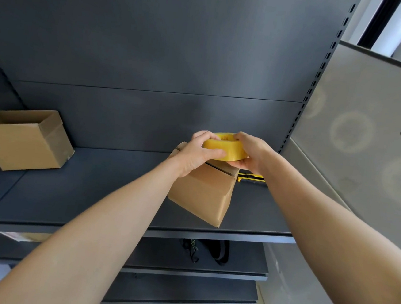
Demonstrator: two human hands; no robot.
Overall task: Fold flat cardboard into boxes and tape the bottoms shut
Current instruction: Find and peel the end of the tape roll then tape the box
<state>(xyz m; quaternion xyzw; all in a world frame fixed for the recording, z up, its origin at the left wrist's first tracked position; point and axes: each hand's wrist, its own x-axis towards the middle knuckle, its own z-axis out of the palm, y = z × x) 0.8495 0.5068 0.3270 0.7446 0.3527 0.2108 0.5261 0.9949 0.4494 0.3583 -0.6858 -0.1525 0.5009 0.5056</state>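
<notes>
A folded brown cardboard box (202,193) stands on the dark shelf (93,190), right of centre. Just above its top a yellow roll of tape (229,148) is held by both hands. My left hand (199,151) grips the roll's left side, thumb along its outer face. My right hand (251,151) grips the right side, fingers curled over the rim and under the roll. The seam on the box's top is mostly hidden behind the roll and hands.
A second cardboard box (24,139), open at the top, sits at the shelf's left. A yellow-and-black utility knife (251,177) lies behind the near box. A grey panel (366,143) bounds the right side. Lower shelves hold a dark object (209,250).
</notes>
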